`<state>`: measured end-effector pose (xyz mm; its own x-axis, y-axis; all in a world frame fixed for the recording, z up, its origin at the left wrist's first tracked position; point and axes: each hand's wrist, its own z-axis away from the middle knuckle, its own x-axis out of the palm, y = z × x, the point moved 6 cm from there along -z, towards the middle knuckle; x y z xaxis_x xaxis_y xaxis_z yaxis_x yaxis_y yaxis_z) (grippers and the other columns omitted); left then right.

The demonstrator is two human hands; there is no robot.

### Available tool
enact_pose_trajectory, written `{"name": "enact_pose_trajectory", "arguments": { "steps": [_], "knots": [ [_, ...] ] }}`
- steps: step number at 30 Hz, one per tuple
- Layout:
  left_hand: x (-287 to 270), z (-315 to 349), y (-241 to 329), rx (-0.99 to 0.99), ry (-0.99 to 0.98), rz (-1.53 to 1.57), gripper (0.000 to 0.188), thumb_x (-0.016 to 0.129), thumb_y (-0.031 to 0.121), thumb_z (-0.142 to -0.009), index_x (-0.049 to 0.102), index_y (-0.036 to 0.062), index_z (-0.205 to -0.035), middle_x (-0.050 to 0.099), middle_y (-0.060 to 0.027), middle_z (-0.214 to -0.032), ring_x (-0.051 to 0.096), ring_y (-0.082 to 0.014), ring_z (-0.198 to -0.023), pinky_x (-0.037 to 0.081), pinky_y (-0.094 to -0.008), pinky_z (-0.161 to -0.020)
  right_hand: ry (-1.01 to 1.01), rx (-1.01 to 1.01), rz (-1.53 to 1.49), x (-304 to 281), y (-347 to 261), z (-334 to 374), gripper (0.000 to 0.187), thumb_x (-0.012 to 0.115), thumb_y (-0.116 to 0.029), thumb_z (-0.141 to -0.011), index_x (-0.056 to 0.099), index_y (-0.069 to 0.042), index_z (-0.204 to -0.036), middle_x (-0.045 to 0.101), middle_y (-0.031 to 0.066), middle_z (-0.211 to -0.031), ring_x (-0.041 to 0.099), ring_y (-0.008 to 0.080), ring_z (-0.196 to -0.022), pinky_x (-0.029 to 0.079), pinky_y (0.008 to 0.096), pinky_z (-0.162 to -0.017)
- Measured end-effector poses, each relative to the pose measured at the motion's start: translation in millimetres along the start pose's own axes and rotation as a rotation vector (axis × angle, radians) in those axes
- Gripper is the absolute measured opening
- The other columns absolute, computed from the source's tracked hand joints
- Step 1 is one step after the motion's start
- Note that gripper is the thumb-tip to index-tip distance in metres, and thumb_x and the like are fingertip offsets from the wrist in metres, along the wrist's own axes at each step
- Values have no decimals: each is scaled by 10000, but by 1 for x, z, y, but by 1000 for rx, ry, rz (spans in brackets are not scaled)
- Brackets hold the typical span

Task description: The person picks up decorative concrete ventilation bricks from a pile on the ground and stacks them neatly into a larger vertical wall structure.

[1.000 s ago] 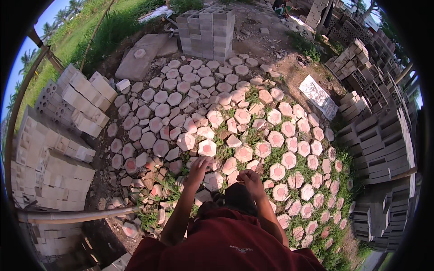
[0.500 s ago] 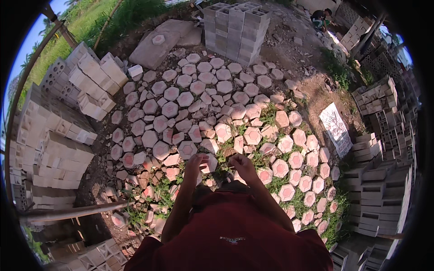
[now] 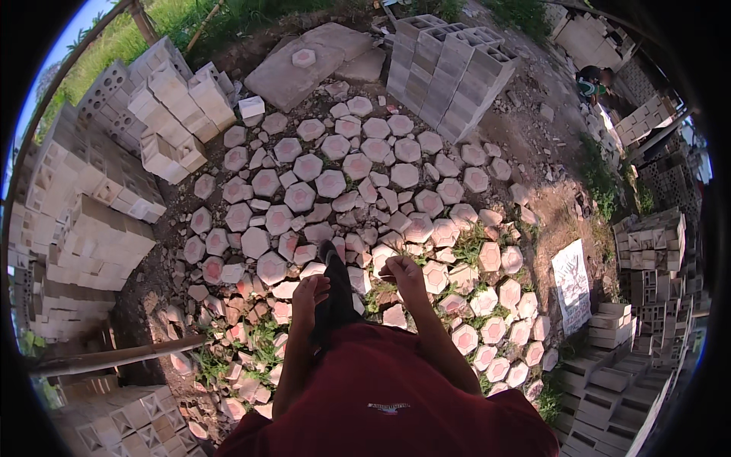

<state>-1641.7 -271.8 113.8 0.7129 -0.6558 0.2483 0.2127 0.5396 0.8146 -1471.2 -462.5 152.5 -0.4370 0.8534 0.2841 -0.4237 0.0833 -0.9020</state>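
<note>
Both my hands are raised in front of my dark red shirt (image 3: 388,373), apart from each other. My left hand (image 3: 308,294) has its fingers curled inward; whatever it may hold is too small or hidden to make out. To the right, my right hand (image 3: 405,277) is bent at the wrist with its fingers drawn together, and its inside is hidden too. My dark trouser leg (image 3: 335,293) and shoe reach forward between them. Below the hands lie hexagonal paving stones (image 3: 272,268), pale with reddish centres, among rubble and weeds. Neither hand appears to touch a stone.
Hollow concrete blocks stand in a tall stack (image 3: 449,76) ahead, in pale stacks (image 3: 103,244) at left and grey stacks (image 3: 617,388) at right. A wooden pole (image 3: 122,358) juts in from the left. A pale sheet (image 3: 571,286) lies at right. Another person (image 3: 592,82) crouches far right.
My leg has come forward between my hands. The left hand has shifted left and lower, and the hands are further apart. The tall block stack now appears further right.
</note>
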Motion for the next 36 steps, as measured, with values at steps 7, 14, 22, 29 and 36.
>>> {"name": "enact_pose_trajectory", "arguments": {
  "steps": [7,14,22,29,36],
  "knots": [
    [6,-196,107,-11,-34,-231,310,501,331,-939,580,61,-1068,645,-57,-1000,601,-160,-950,455,-316,-807,109,57,85,31,-37,-161,198,556,-199,-934,578,-2,-927,635,72,-831,634,150,-771,523,284,-726],
    [47,-330,292,199,-152,-275,325,497,333,-941,577,53,-1087,642,-60,-1034,594,-147,-967,444,-308,-826,59,-7,176,98,-109,-295,196,549,-201,-938,585,-8,-937,641,53,-824,620,112,-745,514,253,-707],
    [59,-441,329,118,-82,-177,327,493,338,-940,582,62,-1092,643,-53,-1026,596,-140,-944,456,-298,-796,35,71,178,119,-107,-441,176,573,-186,-919,586,-14,-954,639,46,-826,619,107,-753,509,245,-671],
    [110,-569,333,86,-122,-272,292,520,261,-942,576,14,-1089,651,-72,-996,589,-119,-879,456,-286,-768,-41,31,311,118,-133,-623,179,609,-182,-882,600,-4,-903,635,43,-780,603,104,-706,487,245,-649],
    [177,-734,447,161,-122,-312,291,506,285,-947,581,46,-1094,651,-39,-1008,600,-133,-932,457,-284,-781,-127,-148,560,117,-257,-818,313,629,-294,-854,612,12,-916,655,77,-820,612,138,-736,489,280,-692]
  ]
}}
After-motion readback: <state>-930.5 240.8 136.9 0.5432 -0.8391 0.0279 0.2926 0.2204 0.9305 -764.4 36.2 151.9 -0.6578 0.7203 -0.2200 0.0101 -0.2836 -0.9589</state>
